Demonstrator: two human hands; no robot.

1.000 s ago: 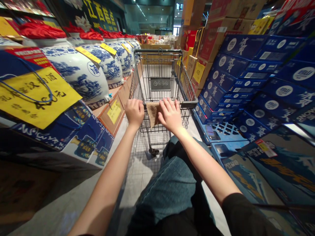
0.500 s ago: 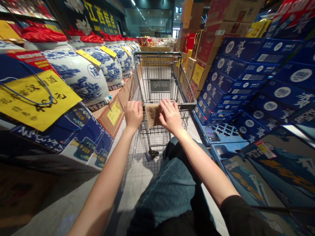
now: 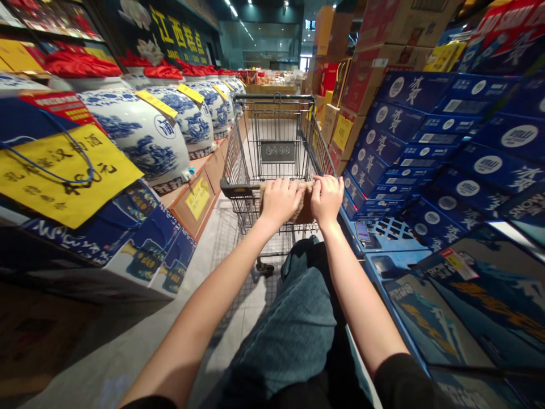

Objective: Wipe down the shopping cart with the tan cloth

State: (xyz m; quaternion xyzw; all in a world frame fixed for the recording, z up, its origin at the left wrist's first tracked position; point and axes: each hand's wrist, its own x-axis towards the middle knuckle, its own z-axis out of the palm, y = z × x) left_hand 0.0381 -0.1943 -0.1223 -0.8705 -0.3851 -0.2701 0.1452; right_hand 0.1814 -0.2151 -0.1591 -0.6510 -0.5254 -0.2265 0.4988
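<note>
A grey wire shopping cart stands in front of me, its handle bar crossing near my knees. A brown cloth hangs over the middle of the handle. My left hand is closed over the cloth on the bar, left of centre. Close beside it, my right hand has its fingers bent over the right part of the handle, at the cloth's right edge. The fingertips of both hands are partly hidden behind the bar. The handle's black left end is bare.
White and blue jars with red covers line the left side, behind a blue box with a yellow sign. Stacked blue cartons and a blue pallet stand close on the right.
Both hands have moved right along the handle. My left hand has gone from the left end to the cloth, and my right hand from the cloth to its right edge.
</note>
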